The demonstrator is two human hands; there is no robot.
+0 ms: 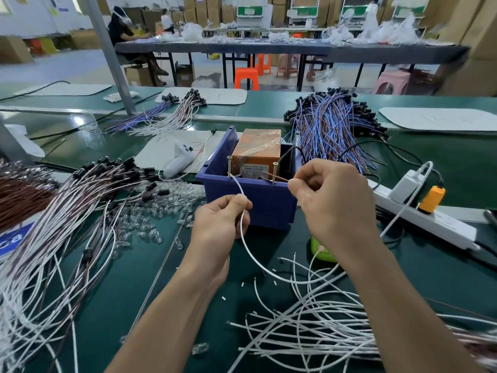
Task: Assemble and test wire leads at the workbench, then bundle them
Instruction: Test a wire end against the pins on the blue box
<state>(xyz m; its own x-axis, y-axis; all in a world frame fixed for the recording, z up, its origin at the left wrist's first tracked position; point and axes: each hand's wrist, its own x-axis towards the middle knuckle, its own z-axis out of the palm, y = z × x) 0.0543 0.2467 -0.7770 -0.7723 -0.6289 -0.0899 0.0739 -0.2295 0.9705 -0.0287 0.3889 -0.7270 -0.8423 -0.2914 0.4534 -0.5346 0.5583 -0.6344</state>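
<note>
**Over the blue bin [252, 203] at the middle of the desk [166, 292]: two hands hold wire ends to a pair of screws**

Two upright screws stand on the bin's front rim. The left hand [215, 227] pinches a white wire [241, 230] between thumb and fingers; the grip is closed on it. From there the wire's short end rises to the base of the left screw [229, 166]. Its long part hangs below the hand in a loop that sweeps right, behind the right wrist.

The right hand [333, 200] is just beside the bin's right corner. Its fingertips pinch a thin brown wire [278, 177] that reaches left to the right screw [274, 172]. Whether the two wires belong to one lead cannot be told.

Inside the bin sits an orange box [258, 146] wrapped in clear tape. A loose pile of cut white wires [309, 332] lies near the front right of the desk. A large fan of white and brown leads with black caps [80, 211] spreads on the left, and small clear plastic parts [150, 211] are scattered between it and the bin. A thick bundle of blue and brown leads [336, 130] lies behind the bin. A white power strip [430, 222] carrying an orange plug [431, 199] lies to the right.
</note>
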